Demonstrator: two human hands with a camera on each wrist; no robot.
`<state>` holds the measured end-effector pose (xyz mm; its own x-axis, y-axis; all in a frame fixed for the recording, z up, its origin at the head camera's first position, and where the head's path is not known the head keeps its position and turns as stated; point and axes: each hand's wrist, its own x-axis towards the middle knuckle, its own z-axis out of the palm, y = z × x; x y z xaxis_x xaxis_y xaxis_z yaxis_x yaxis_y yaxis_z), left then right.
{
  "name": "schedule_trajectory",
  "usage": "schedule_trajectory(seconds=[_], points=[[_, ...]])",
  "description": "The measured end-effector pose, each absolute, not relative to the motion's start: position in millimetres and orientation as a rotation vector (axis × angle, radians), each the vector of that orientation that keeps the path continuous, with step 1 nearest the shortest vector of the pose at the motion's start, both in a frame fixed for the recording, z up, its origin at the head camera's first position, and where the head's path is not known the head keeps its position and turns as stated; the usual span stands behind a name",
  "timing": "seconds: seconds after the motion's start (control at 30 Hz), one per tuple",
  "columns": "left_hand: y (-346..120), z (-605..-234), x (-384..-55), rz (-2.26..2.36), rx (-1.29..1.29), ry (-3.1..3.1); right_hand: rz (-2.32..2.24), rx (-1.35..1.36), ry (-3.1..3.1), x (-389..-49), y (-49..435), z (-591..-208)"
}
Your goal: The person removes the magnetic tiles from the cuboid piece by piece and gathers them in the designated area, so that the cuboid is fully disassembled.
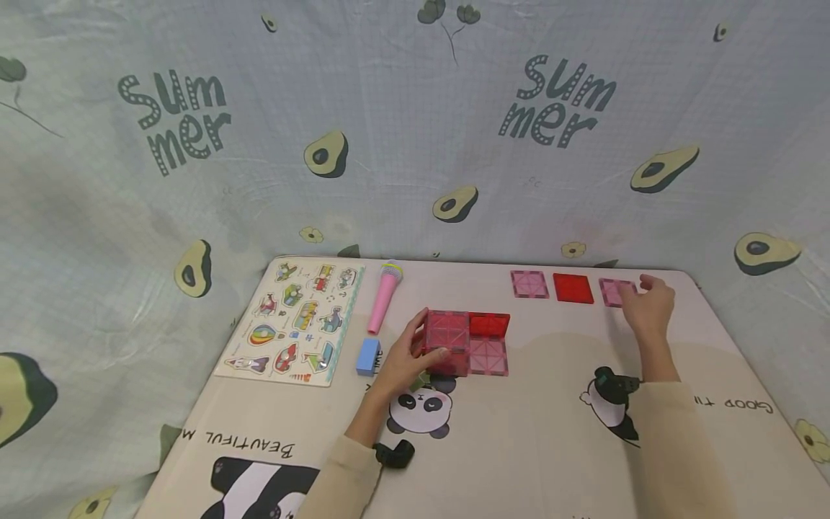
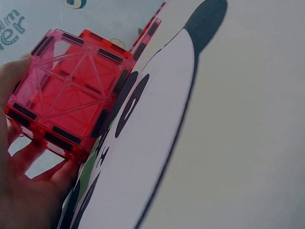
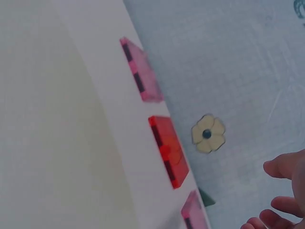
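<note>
My left hand (image 1: 407,362) grips the left side of a cube of pink and red magnetic tiles (image 1: 447,333). In the left wrist view, fingers curl around the cube (image 2: 71,90), with bars crossing its see-through face. Joined to its right are a flat pink tile (image 1: 488,357) and an upright red tile (image 1: 489,325). At the far right, my right hand (image 1: 650,308) hovers by a loose pink tile (image 1: 612,292), overlapping its edge. Its thumb and fingers are apart with nothing between them in the right wrist view. A red tile (image 1: 573,288) and another pink tile (image 1: 529,284) lie leftward.
A sticker-like picture board (image 1: 275,321) lies at the left of the table. Beside it are a pink toy microphone (image 1: 385,297) and a blue block (image 1: 368,357). Printed curtain cloth (image 1: 389,108) hangs behind the table's far edge.
</note>
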<state>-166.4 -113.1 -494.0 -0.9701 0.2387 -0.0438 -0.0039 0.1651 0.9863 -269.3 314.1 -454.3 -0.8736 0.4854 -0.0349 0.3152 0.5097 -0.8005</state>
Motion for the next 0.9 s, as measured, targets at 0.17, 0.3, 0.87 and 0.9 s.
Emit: schedule_trajectory(seconds=[0.17, 0.3, 0.87, 0.9], points=[[-113.3, -511.2, -172.7, 1.903, 0.229, 2.275, 1.278, -0.579, -2.544, -259.4, 299.2, -441.9], [-113.5, -513.6, -172.8, 1.913, 0.237, 2.283, 1.287, -0.519, -2.538, -250.3, 285.2, -434.8], [-112.6, -512.0, -171.7, 1.912, 0.247, 2.294, 1.311, -0.138, -2.562, -219.8, 235.9, -427.7], [-112.7, -512.1, -171.8, 1.912, 0.246, 2.294, 1.308, -0.118, -2.564, -218.7, 233.5, -428.4]])
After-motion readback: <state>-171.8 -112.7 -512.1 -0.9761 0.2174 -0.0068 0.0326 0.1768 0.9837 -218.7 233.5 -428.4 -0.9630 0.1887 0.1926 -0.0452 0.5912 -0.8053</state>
